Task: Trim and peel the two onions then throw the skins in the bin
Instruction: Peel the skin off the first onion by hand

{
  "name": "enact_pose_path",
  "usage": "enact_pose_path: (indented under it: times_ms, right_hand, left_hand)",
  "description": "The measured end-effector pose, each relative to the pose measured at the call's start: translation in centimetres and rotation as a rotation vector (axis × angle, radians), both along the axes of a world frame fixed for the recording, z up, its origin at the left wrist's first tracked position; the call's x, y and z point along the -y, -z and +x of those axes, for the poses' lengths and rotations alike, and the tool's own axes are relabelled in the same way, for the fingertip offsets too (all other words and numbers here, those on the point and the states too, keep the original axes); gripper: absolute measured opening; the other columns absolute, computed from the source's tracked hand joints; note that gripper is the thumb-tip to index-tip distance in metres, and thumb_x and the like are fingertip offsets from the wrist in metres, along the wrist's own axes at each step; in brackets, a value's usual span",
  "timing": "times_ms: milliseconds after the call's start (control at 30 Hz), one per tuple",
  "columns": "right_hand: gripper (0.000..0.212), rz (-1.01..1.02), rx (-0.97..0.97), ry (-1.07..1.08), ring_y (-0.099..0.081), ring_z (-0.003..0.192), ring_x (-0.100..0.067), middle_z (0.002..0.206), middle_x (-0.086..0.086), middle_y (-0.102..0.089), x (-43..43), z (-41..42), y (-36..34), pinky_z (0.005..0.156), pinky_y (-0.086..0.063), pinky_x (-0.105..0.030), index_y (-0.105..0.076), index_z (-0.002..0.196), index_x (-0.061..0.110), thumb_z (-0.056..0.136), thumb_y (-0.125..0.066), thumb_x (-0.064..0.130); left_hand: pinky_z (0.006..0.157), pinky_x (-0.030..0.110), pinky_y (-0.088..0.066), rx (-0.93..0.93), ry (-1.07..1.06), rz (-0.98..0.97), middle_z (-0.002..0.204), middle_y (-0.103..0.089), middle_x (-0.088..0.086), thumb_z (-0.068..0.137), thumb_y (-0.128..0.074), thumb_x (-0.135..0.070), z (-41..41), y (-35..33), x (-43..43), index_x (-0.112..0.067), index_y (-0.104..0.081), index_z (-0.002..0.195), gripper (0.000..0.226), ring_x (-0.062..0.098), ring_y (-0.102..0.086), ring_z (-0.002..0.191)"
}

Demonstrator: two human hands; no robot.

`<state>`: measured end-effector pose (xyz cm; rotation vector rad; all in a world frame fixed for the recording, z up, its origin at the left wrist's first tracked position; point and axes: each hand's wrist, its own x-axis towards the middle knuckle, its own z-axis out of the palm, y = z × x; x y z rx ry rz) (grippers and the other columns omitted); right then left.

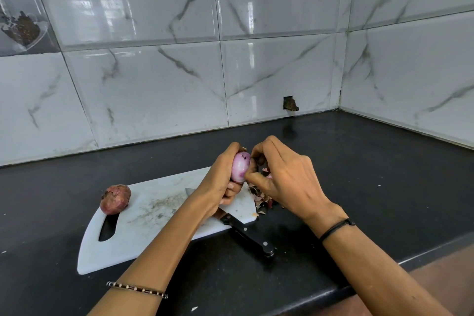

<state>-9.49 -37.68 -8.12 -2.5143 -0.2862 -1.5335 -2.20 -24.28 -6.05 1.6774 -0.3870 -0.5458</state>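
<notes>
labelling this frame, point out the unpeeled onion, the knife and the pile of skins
unpeeled onion (115, 199), head view, middle of its brown skin
knife (250, 237), head view, on the black handle
pile of skins (263, 201), head view, middle of the scraps

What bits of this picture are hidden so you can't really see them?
Head view:
- knife: blade mostly under the left hand and forearm.
- peeled onion: its left side is covered by the left hand.
- right hand: fingertips curl against the onion, so what they pinch is unclear.
- skins: pile partly behind the right hand.
- bin: outside the frame.
</notes>
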Motion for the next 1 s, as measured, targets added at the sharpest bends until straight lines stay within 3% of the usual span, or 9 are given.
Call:
enact_pose_path:
  times_ms: [100, 200, 300, 333, 400, 600, 767, 833, 1000]
  right_hand:
    - [0.020, 0.134, -0.039, -0.019, -0.051, 0.065, -0.006, 0.092, 0.012, -0.057, 0.3, -0.1, 0.1, 0.048, -0.049, -0.037, -0.061, 0.098, 0.020, 0.092, -0.054, 0.037]
    - [0.017, 0.179, -0.068, -0.022, -0.053, 0.062, -0.010, 0.093, 0.016, -0.054, 0.5, -0.3, 0.2, 0.053, -0.050, -0.039, -0.061, 0.100, 0.024, 0.097, -0.052, 0.038]
    - [0.025, 0.211, -0.068, -0.002, -0.055, 0.066, -0.006, 0.094, 0.016, -0.057, 0.5, -0.5, 0.0, 0.055, -0.051, -0.034, -0.063, 0.101, 0.026, 0.100, -0.052, 0.049]
    - [0.029, 0.221, -0.063, 0.008, -0.055, 0.067, -0.005, 0.095, 0.016, -0.058, 0.5, -0.5, 0.0, 0.055, -0.051, -0.031, -0.063, 0.102, 0.027, 0.098, -0.055, 0.055]
    - [0.040, 0.248, -0.068, 0.026, -0.052, 0.067, -0.001, 0.095, 0.017, -0.057, 0.6, -0.6, -0.1, 0.054, -0.048, -0.023, -0.062, 0.103, 0.028, 0.092, -0.057, 0.066]
    - [0.045, 0.336, -0.070, 0.002, -0.053, 0.073, 0.005, 0.092, 0.021, -0.053, 1.0, -0.4, -0.1, 0.057, -0.044, -0.016, -0.063, 0.105, 0.027, 0.081, -0.073, 0.064]
    - [0.049, 0.383, -0.077, -0.126, -0.057, 0.070, -0.012, 0.097, 0.018, -0.058, 0.8, -0.2, -0.2, 0.062, -0.052, -0.028, -0.063, 0.107, 0.025, 0.075, -0.079, 0.059]
    - [0.047, 0.415, -0.075, -0.162, -0.058, 0.070, -0.013, 0.096, 0.016, -0.059, 0.8, -0.2, -0.3, 0.062, -0.050, -0.025, -0.064, 0.106, 0.023, 0.074, -0.085, 0.049]
    - [0.048, 0.472, -0.114, -0.222, -0.062, 0.076, -0.012, 0.087, 0.017, -0.058, 0.7, -0.2, -0.3, 0.072, -0.048, -0.015, -0.065, 0.108, 0.018, 0.071, -0.091, 0.035]
  left_hand:
    - [0.035, 0.018, -0.021, 0.035, -0.003, -0.081, 0.045, -0.033, -0.001, 0.099, -0.036, -0.055, 0.1, 0.2, 0.1, -0.014, -0.047, 0.060, 0.058, 0.010, -0.023, 0.036]
    - [0.040, 0.023, -0.039, 0.024, -0.040, -0.232, 0.051, -0.052, 0.005, 0.100, -0.047, -0.049, 0.4, 0.4, 0.4, -0.006, -0.061, 0.084, 0.049, 0.011, -0.038, 0.036]
    - [0.064, 0.033, -0.058, -0.083, -0.067, -0.422, 0.080, -0.073, 0.012, 0.099, -0.056, -0.040, 0.7, 0.5, 0.8, -0.008, -0.069, 0.100, 0.035, 0.016, -0.067, 0.065]
    - [0.072, 0.037, -0.060, -0.105, -0.054, -0.473, 0.090, -0.074, 0.015, 0.099, -0.056, -0.037, 0.8, 0.5, 0.8, -0.007, -0.069, 0.106, 0.034, 0.019, -0.070, 0.074]
    - [0.074, 0.039, -0.061, -0.114, -0.025, -0.549, 0.093, -0.074, 0.017, 0.099, -0.056, -0.030, 0.7, 0.3, 0.7, -0.002, -0.067, 0.113, 0.034, 0.023, -0.070, 0.079]
    - [0.081, 0.034, -0.060, -0.086, 0.076, -0.674, 0.106, -0.072, 0.025, 0.087, -0.054, -0.018, 0.5, 0.3, 0.5, 0.007, -0.069, 0.112, 0.038, 0.029, -0.067, 0.093]
    - [0.077, 0.026, -0.059, -0.064, 0.120, -0.737, 0.126, -0.063, 0.031, 0.078, -0.054, -0.012, 1.4, 0.5, 0.2, 0.008, -0.062, 0.127, 0.054, 0.036, -0.061, 0.109]
    - [0.079, 0.026, -0.060, 0.000, 0.120, -0.727, 0.132, -0.060, 0.030, 0.076, -0.055, -0.011, 1.7, 0.6, 0.3, 0.006, -0.062, 0.128, 0.054, 0.034, -0.061, 0.113]
    - [0.086, 0.029, -0.058, 0.121, 0.118, -0.711, 0.119, -0.068, 0.018, 0.069, -0.055, -0.008, 1.9, 0.7, 0.5, -0.004, -0.068, 0.118, 0.051, 0.024, -0.065, 0.109]
